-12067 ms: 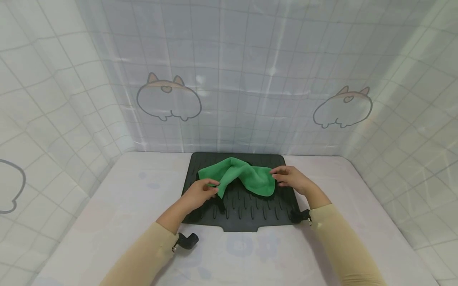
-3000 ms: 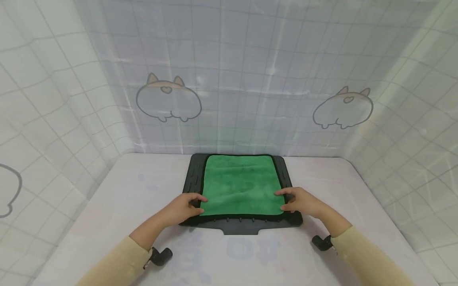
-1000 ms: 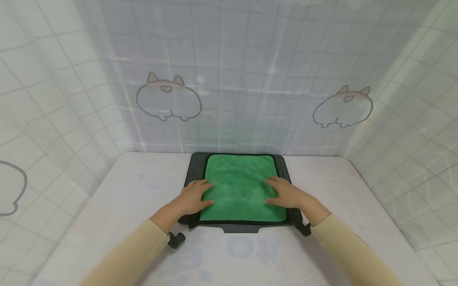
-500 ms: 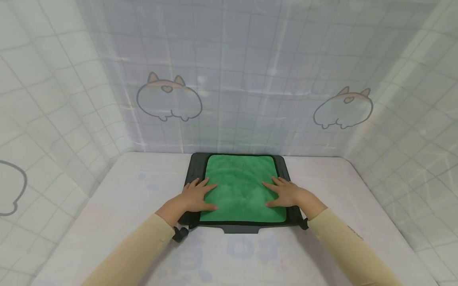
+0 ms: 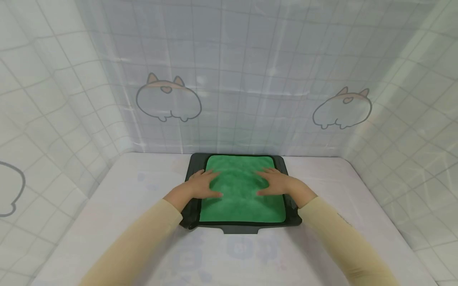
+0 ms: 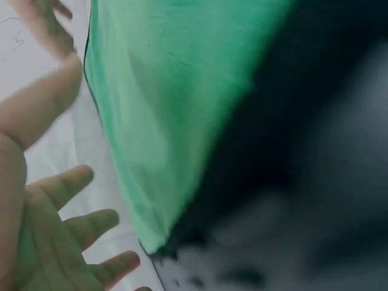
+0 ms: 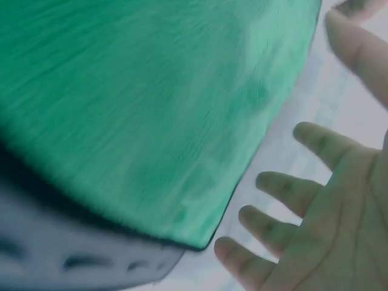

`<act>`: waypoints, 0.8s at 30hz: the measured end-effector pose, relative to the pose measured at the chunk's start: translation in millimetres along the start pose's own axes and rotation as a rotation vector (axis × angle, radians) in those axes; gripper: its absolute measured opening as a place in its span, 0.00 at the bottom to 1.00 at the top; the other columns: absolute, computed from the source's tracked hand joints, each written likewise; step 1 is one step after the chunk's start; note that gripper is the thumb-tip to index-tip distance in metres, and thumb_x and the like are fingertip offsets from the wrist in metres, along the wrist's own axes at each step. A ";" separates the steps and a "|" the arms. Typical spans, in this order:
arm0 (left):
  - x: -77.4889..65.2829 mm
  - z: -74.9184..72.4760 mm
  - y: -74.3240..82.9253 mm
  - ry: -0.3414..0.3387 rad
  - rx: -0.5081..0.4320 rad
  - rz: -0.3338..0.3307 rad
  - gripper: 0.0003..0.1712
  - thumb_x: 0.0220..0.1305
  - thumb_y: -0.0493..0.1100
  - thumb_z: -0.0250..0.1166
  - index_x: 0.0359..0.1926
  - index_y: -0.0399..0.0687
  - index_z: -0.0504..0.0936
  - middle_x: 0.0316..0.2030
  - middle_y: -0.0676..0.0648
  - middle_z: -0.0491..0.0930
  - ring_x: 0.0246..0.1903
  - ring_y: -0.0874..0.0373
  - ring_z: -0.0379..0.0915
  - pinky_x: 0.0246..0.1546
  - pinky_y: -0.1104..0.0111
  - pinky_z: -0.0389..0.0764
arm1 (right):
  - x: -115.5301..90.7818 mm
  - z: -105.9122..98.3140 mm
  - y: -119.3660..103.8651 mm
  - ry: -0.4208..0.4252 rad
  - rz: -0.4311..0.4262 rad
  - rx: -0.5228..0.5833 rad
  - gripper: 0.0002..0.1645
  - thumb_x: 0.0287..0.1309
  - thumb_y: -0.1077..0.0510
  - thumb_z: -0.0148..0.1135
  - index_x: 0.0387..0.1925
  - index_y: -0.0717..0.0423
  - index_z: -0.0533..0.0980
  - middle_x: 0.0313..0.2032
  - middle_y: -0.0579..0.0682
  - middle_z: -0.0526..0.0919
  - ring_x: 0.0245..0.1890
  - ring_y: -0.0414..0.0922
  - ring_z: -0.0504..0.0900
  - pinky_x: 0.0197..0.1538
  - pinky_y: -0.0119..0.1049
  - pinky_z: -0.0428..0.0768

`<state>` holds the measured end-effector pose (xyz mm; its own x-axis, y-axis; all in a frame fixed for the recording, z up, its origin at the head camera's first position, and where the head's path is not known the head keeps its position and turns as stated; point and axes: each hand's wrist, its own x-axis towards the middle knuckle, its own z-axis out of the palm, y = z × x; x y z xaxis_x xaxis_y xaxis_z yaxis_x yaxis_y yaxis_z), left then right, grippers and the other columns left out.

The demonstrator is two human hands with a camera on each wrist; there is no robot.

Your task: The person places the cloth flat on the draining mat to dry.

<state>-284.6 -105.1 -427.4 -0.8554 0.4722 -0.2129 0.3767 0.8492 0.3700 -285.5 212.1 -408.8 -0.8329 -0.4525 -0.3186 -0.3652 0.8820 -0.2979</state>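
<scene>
A green cloth with a black edge lies spread flat over a dark grey ridged mat in the head view. My left hand is over the cloth's left side, fingers spread and holding nothing. Over its right side is my right hand, also with fingers apart and nothing held. Both wrist views show a gap between the palms and the cloth: the left hand and the right hand appear raised off it. The mat's middle is hidden under the cloth.
The mat sits on a white table with faint printed patterns, against its back edge. Hanging sheets with a grid pattern, such as the back sheet, close off the back and both sides.
Twelve seconds ago the cloth was crumpled; by three seconds ago it lay flat, with my hands at its near corners. Since half a second ago both hands have moved farther back and inward.
</scene>
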 end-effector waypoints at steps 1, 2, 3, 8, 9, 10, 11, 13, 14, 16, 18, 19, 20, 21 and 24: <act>6.4 -0.3 3.7 -0.011 -0.004 -0.007 0.54 0.61 0.67 0.67 0.79 0.51 0.54 0.78 0.37 0.47 0.75 0.31 0.39 0.70 0.36 0.46 | 5.2 -0.7 -4.5 -0.009 -0.004 -0.004 0.55 0.60 0.33 0.65 0.79 0.47 0.52 0.78 0.62 0.46 0.77 0.65 0.42 0.69 0.68 0.54; 12.5 -0.3 7.4 -0.024 -0.006 -0.021 0.57 0.59 0.69 0.67 0.80 0.53 0.53 0.78 0.38 0.45 0.75 0.32 0.38 0.71 0.37 0.45 | 9.9 -1.2 -9.1 -0.021 -0.003 -0.007 0.56 0.60 0.32 0.64 0.80 0.46 0.51 0.78 0.61 0.45 0.77 0.64 0.41 0.70 0.68 0.54; 18.2 0.3 10.5 -0.036 -0.005 -0.036 0.59 0.57 0.71 0.68 0.80 0.54 0.51 0.79 0.39 0.44 0.75 0.32 0.37 0.71 0.38 0.44 | 14.7 -1.1 -13.0 -0.033 0.002 -0.017 0.57 0.59 0.31 0.64 0.80 0.45 0.50 0.78 0.60 0.44 0.77 0.63 0.40 0.70 0.67 0.54; 36.0 1.9 19.9 -0.078 0.017 -0.123 0.63 0.53 0.74 0.68 0.80 0.59 0.48 0.79 0.40 0.40 0.76 0.33 0.34 0.72 0.38 0.41 | 32.7 -0.1 -25.0 -0.078 0.043 -0.077 0.58 0.57 0.27 0.63 0.80 0.40 0.50 0.79 0.58 0.42 0.77 0.62 0.40 0.71 0.67 0.53; 37.5 1.8 20.4 -0.087 0.024 -0.133 0.63 0.53 0.75 0.68 0.80 0.59 0.48 0.79 0.40 0.40 0.76 0.33 0.33 0.72 0.38 0.41 | 34.9 0.0 -25.9 -0.089 0.054 -0.089 0.57 0.57 0.26 0.63 0.80 0.38 0.50 0.79 0.57 0.41 0.78 0.62 0.39 0.71 0.67 0.53; 38.2 1.7 20.6 -0.096 0.029 -0.141 0.63 0.53 0.75 0.68 0.80 0.60 0.48 0.79 0.41 0.40 0.76 0.34 0.32 0.72 0.38 0.40 | 36.8 0.9 -25.9 -0.100 0.063 -0.097 0.56 0.57 0.26 0.62 0.79 0.37 0.51 0.79 0.56 0.41 0.78 0.62 0.39 0.71 0.67 0.53; 38.6 1.5 20.4 -0.105 0.030 -0.145 0.63 0.52 0.75 0.68 0.80 0.60 0.49 0.79 0.41 0.39 0.76 0.34 0.31 0.72 0.38 0.39 | 38.3 1.6 -25.5 -0.112 0.070 -0.102 0.55 0.57 0.26 0.61 0.79 0.35 0.51 0.79 0.56 0.40 0.78 0.61 0.39 0.71 0.67 0.52; 37.9 1.0 19.1 -0.121 0.040 -0.148 0.62 0.52 0.74 0.69 0.80 0.62 0.50 0.79 0.41 0.39 0.76 0.34 0.30 0.71 0.37 0.38 | 39.6 3.5 -22.9 -0.132 0.078 -0.109 0.53 0.58 0.25 0.60 0.79 0.34 0.52 0.79 0.55 0.40 0.78 0.61 0.38 0.70 0.68 0.52; 37.2 0.8 18.0 -0.131 0.052 -0.147 0.62 0.51 0.74 0.69 0.80 0.62 0.51 0.79 0.41 0.39 0.76 0.34 0.30 0.71 0.37 0.38 | 39.6 4.4 -21.0 -0.141 0.080 -0.113 0.52 0.59 0.25 0.59 0.79 0.33 0.52 0.79 0.55 0.40 0.78 0.60 0.38 0.70 0.67 0.52; 35.4 0.1 15.7 -0.143 0.071 -0.141 0.62 0.51 0.74 0.70 0.80 0.63 0.52 0.79 0.42 0.39 0.76 0.34 0.29 0.71 0.37 0.37 | 38.8 5.9 -16.2 -0.149 0.080 -0.117 0.51 0.59 0.26 0.59 0.78 0.31 0.53 0.80 0.54 0.40 0.78 0.60 0.38 0.70 0.67 0.53; 34.3 -0.6 13.3 -0.151 0.099 -0.129 0.61 0.51 0.75 0.70 0.80 0.64 0.52 0.79 0.42 0.39 0.76 0.34 0.29 0.71 0.37 0.36 | 37.1 6.6 -11.1 -0.148 0.071 -0.116 0.51 0.59 0.27 0.61 0.78 0.31 0.53 0.79 0.54 0.41 0.78 0.59 0.39 0.71 0.66 0.54; 34.1 -0.7 12.0 -0.154 0.116 -0.121 0.61 0.51 0.75 0.69 0.80 0.64 0.51 0.79 0.42 0.39 0.76 0.34 0.29 0.71 0.36 0.36 | 36.2 6.7 -8.7 -0.148 0.065 -0.112 0.51 0.58 0.27 0.62 0.78 0.30 0.53 0.79 0.53 0.41 0.78 0.58 0.39 0.71 0.66 0.54; 34.1 -0.8 10.7 -0.155 0.125 -0.113 0.62 0.51 0.75 0.69 0.80 0.64 0.51 0.79 0.42 0.39 0.76 0.34 0.29 0.71 0.36 0.36 | 35.4 6.6 -6.5 -0.145 0.054 -0.103 0.51 0.58 0.28 0.63 0.78 0.31 0.53 0.79 0.54 0.41 0.78 0.59 0.39 0.71 0.65 0.54; 33.9 -1.5 9.9 -0.154 0.124 -0.109 0.61 0.51 0.75 0.69 0.80 0.64 0.52 0.79 0.41 0.40 0.76 0.33 0.29 0.71 0.36 0.36 | 34.6 6.0 -4.4 -0.136 0.042 -0.084 0.51 0.58 0.29 0.64 0.78 0.32 0.55 0.79 0.54 0.42 0.78 0.59 0.39 0.71 0.65 0.54; 36.9 -4.7 7.5 -0.134 0.117 -0.105 0.57 0.56 0.76 0.63 0.79 0.62 0.53 0.79 0.41 0.41 0.76 0.34 0.31 0.72 0.38 0.37 | 33.4 1.5 1.2 -0.088 0.015 -0.002 0.48 0.62 0.34 0.65 0.77 0.39 0.58 0.78 0.58 0.46 0.77 0.60 0.44 0.72 0.62 0.54</act>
<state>-315.1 -82.4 -428.3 -0.8400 0.4002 -0.3664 0.3331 0.9134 0.2339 -313.1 197.8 -421.2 -0.7987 -0.4486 -0.4011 -0.3534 0.8891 -0.2908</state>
